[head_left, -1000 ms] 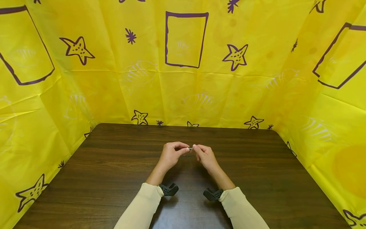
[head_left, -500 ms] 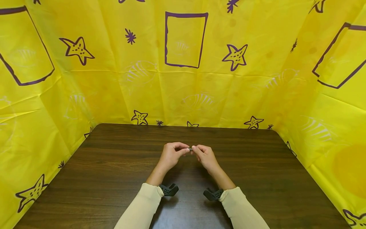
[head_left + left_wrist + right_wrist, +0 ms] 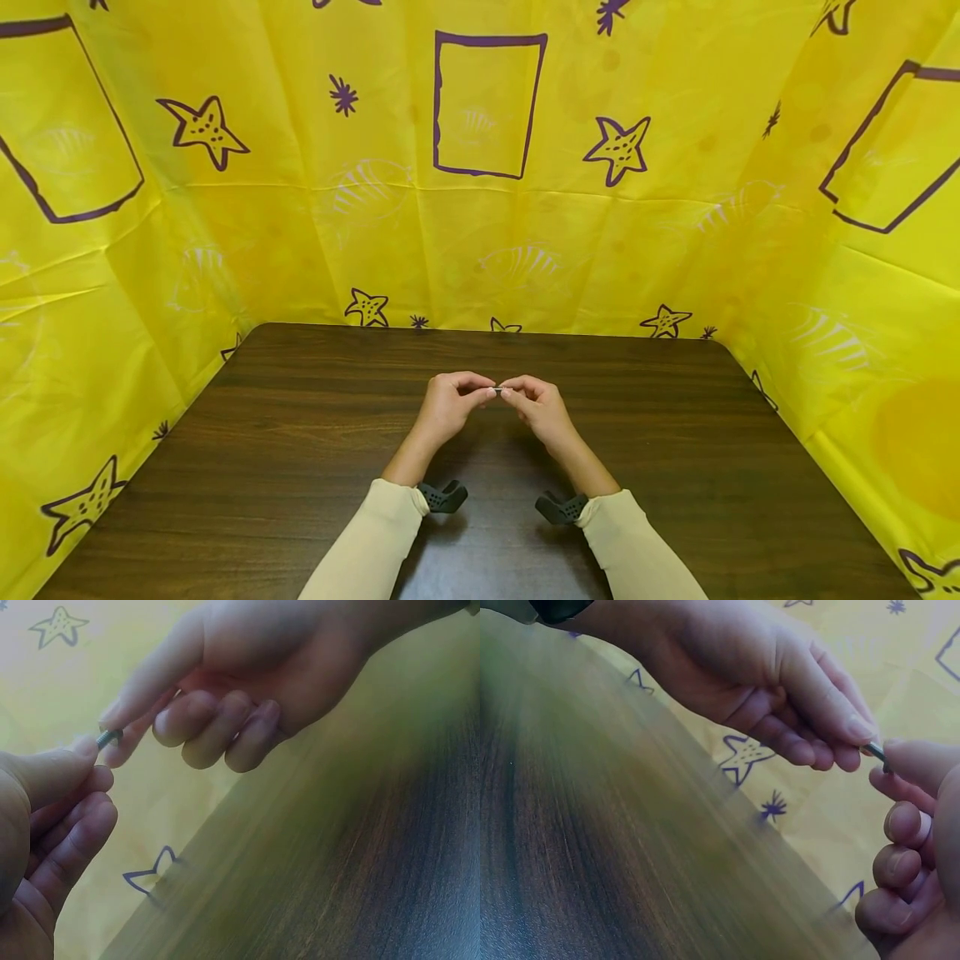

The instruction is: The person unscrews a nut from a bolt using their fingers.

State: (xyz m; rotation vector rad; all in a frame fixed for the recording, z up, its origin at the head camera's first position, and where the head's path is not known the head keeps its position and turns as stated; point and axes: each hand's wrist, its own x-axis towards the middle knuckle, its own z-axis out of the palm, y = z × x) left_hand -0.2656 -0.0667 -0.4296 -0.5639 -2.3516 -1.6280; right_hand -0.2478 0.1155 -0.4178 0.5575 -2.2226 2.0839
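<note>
A small metal screw (image 3: 106,739) with a threaded shank spans the gap between both hands' fingertips, above the table. My left hand (image 3: 448,406) pinches one end between thumb and forefinger, as the right wrist view also shows the shank (image 3: 874,752) coming out of that pinch. At the other end, my right hand (image 3: 545,410) has its thumb and forefinger on a wider, darker piece; I cannot tell whether it is the head or a nut. The right hand's other fingers are curled in. Fingertips hide much of the screw.
Under the hands lies a dark wood-grain table (image 3: 315,467) with rounded far corners. A yellow cloth (image 3: 480,242) printed with starfish and fish hangs round its back and sides. Dark wrist mounts (image 3: 444,497) sit at the sleeve cuffs.
The right thumb and forefinger have shifted their hold at the screw's end, the thumb now straighter and reaching further left. My left hand has stayed in place.
</note>
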